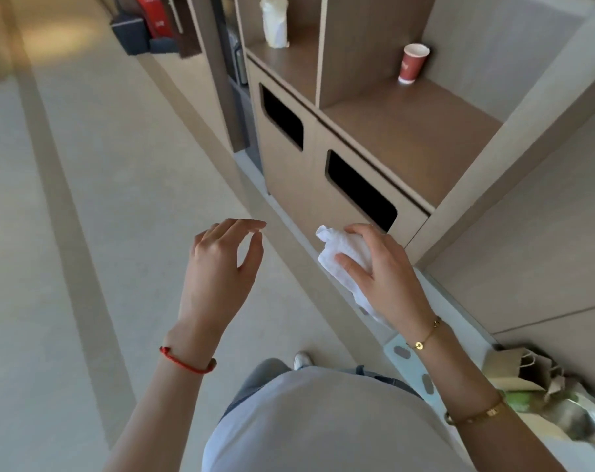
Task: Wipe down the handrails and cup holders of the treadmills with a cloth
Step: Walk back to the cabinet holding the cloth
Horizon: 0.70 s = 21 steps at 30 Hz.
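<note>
Evidently the white cloth [345,264] is carried, not used: the right hand [381,267] has it bunched in the palm, thumb pressed on its near side and fingers curled over the top, with a loose tail hanging below the wrist. It looks thin, soft and crumpled, faintly ribbed. The hand sits just in front of the nearer of two dark, round-cornered slots [361,190] cut in the flat wood-toned cabinet [289,172], which may be bins, so the cloth could be headed there for disposal; that is only a guess. The left hand [221,264] hangs free over the pale floor [67,216], fingers loosely bent, holding nothing, probably just balancing the walk. On the smooth brown shelf above stands a red paper cup [412,63], upright, and in the next bay a white wrapped bundle [274,20]. No treadmill, handrail or cup holder is in view, so no wiping can be under way.
</note>
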{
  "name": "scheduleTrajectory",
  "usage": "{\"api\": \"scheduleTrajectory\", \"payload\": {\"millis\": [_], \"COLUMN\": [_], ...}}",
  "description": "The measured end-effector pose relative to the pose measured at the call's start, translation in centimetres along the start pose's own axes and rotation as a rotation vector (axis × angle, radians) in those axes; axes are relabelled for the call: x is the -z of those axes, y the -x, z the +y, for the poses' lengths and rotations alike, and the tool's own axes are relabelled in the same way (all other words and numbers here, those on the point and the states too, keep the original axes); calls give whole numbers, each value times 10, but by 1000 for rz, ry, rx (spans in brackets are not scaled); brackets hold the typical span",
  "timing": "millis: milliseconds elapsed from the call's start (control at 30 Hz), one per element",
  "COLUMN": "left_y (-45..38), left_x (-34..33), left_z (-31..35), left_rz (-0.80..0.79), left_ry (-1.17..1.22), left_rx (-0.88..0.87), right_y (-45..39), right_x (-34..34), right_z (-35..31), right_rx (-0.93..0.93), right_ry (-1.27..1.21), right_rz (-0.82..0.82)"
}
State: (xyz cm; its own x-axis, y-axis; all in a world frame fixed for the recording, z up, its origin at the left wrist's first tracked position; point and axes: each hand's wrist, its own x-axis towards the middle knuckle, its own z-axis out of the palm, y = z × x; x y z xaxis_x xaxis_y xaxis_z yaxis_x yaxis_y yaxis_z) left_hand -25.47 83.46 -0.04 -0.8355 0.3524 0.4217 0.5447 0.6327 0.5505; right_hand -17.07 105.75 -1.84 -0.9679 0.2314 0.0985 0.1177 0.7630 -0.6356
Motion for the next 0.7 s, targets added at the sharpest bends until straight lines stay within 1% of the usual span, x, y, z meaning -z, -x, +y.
{"api": "scheduleTrajectory", "payload": {"millis": [167,367,500,600,700], "left_y": [-99,-215,-297,-352,-394], "left_x": [-38,-99,-142,-173,-199], "left_z": [-25,-52,-62,-63,-62], "left_rz": [-64,-166,-247,-343,-412], "left_ry": [50,121,184,245,279], "left_rx": [-87,-216,-340,-427,-490], "right_y": [-79,-163,-226,-271,-307], "right_x": [5,5,7,10,13], "right_z": [22,54,75,97,120], "right_rx": [-88,-213,-306,-386,-466], "right_ry": [13,51,135,194,316], "right_rz": [106,251,371,422,450]}}
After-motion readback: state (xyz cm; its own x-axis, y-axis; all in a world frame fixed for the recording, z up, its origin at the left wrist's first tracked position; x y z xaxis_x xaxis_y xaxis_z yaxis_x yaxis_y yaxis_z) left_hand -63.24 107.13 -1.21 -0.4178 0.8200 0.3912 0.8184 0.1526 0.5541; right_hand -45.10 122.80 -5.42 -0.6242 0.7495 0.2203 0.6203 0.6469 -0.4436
